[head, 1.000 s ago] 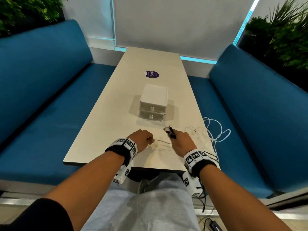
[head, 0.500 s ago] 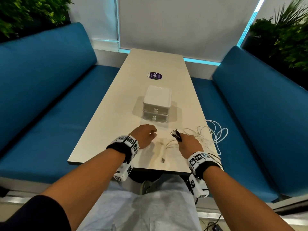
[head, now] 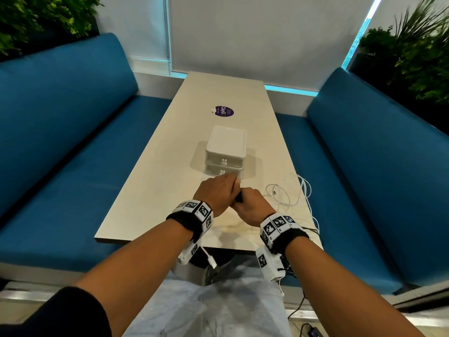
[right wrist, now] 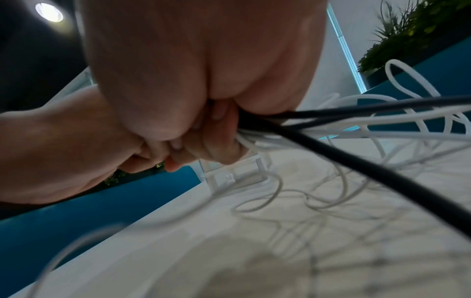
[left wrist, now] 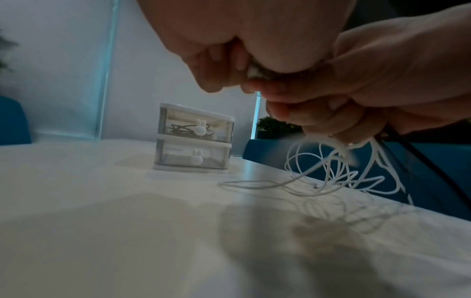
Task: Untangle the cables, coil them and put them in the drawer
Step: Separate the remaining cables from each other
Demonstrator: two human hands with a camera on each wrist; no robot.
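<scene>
Both hands meet over the near end of the table (head: 155,190), just in front of the white two-drawer unit (head: 226,152). My right hand (head: 245,198) grips a bundle of black cable (right wrist: 356,161) and white cable (right wrist: 382,133) in its fist (right wrist: 211,129). My left hand (head: 224,188) presses against it, its curled fingers (left wrist: 216,66) pinching a white cable end (left wrist: 252,71). Tangled white loops (head: 286,198) trail from the right hand across the table and over its right edge. The top drawer (left wrist: 193,127) is closed, with a dark coiled cable inside.
Blue benches (head: 60,142) run along both sides of the table. A purple sticker (head: 223,111) lies beyond the drawer unit. Plants (head: 413,49) stand behind the benches. More cables hang below the table's near edge by my knees (head: 298,307).
My left hand has moved right and forward until it touches the right hand at the cable bundle. Both hands have shifted closer to the drawer unit.
</scene>
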